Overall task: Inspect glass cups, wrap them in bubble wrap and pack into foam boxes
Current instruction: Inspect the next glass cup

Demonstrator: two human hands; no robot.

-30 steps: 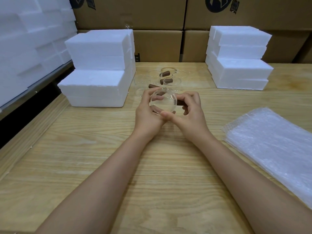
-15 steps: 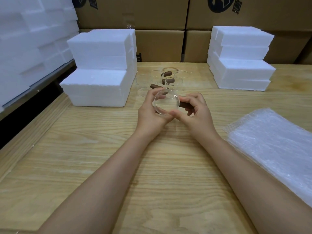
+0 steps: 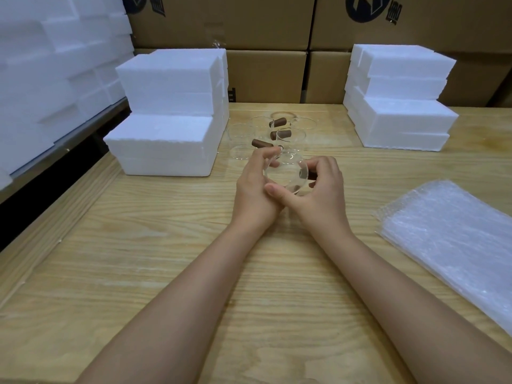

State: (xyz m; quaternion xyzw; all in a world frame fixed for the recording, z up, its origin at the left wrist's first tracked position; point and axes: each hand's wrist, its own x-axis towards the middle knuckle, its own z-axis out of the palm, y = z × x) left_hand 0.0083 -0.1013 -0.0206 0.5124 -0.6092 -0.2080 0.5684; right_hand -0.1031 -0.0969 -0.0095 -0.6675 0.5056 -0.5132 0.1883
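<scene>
A clear glass cup (image 3: 286, 174) is held just above the wooden table (image 3: 166, 245), tilted on its side. My left hand (image 3: 253, 189) grips its left side with curled fingers. My right hand (image 3: 321, 192) grips its right side, where the dark brown handle is mostly hidden under the fingers. Behind them stand several more clear glass cups (image 3: 288, 134) with brown handles. A stack of bubble wrap sheets (image 3: 454, 239) lies at the right.
White foam boxes (image 3: 169, 115) are stacked at the left rear and more foam boxes (image 3: 399, 98) at the right rear. Cardboard cartons (image 3: 266, 51) line the back. More foam (image 3: 55, 73) is piled at far left beyond the table edge.
The cup has turned in both hands, its round face tipping away so its side now shows more. The hands stayed in about the same place.
</scene>
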